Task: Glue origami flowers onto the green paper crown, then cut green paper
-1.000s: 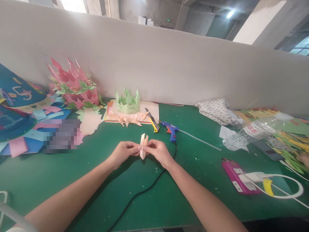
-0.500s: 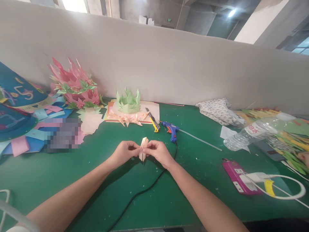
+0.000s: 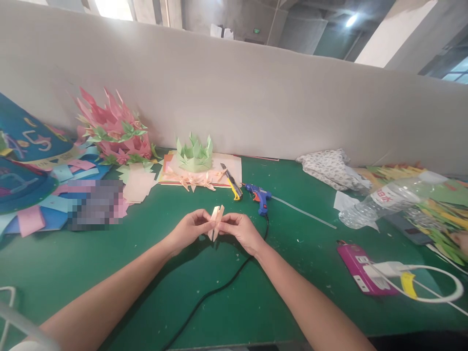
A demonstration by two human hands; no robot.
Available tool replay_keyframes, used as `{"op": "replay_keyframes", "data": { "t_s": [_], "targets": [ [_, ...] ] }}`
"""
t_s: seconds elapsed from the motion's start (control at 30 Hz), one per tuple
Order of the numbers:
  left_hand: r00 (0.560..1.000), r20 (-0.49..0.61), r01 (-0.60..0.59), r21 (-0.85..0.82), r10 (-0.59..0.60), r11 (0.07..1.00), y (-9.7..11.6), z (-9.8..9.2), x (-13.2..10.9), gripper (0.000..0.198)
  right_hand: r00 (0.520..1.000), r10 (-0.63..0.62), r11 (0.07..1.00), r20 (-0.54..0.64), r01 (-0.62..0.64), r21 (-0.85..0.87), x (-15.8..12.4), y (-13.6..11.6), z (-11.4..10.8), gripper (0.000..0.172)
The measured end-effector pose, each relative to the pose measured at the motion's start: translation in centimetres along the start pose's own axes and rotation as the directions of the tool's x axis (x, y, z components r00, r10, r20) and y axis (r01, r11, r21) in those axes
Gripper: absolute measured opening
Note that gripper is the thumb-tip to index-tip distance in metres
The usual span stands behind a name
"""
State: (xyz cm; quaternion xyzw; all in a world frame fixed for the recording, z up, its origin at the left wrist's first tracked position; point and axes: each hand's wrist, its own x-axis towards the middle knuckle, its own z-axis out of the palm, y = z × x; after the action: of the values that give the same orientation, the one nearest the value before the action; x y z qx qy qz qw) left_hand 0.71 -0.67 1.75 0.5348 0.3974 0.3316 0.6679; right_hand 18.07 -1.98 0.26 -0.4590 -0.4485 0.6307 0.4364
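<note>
**Both hands pinched on a peach paper fold**

I see the left hand [image 3: 188,229] and right hand [image 3: 239,229] meeting mid-view. Fingertips are clamped from opp. sides on a small peach folded paper [image 3: 215,217], held upright w/ a slight tilt just above the green table [image 3: 146,273]. It sits near the blue glue gun [image 3: 259,197] and yellow utility knife [image 3: 232,183], well apart from the green paper crown [image 3: 193,153] at the back.

My read: the crease wants firm, even pressure. Keep thumbs & forefingers close to the fold line, w/ layers aligned and no twisting, or thin paper skews. The black cord [image 3: 212,292] runs under the right wrist, so I'd keep the forearm off it.
</note>
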Motion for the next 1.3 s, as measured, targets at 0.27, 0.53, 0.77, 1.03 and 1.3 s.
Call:
{"op": "replay_keyframes", "data": {
  "t_s": [0.27,0.53,0.77,1.03,1.3],
  "targets": [
    [0.997,-0.073,-0.013,0.034,0.015,0.999,-0.8,-0.4,0.2,0.027,0.998,-0.060,0.989,-0.023,0.056,-0.140,-0.1,0.2,0.2,0.026],
    [0.983,-0.162,0.084,-0.006,-0.084,0.996,-0.3,0.1,0.1,0.034,0.994,-0.095,0.973,-0.049,0.082,-0.215,0.1,0.7,0.2,0.027],
    [0.989,-0.116,0.093,0.048,-0.087,0.994,0.2,0.1,-0.1,0.033,0.995,-0.097,0.966,-0.027,0.088,-0.242,-0.1,0.3,0.2,0.028],
    [0.991,-0.107,-0.055,0.198,0.077,0.979,-0.5,0.2,0.0,0.026,0.989,-0.097,0.979,0.113,0.115,-0.166,-0.3,-0.3,-0.1,0.029],
    [0.998,-0.024,-0.053,0.160,0.057,0.986,-1.6,0.6,0.0,0.031,0.978,-0.200,0.959,0.056,0.207,-0.192,-0.3,-0.1,0.2,0.022]
  ]
}}
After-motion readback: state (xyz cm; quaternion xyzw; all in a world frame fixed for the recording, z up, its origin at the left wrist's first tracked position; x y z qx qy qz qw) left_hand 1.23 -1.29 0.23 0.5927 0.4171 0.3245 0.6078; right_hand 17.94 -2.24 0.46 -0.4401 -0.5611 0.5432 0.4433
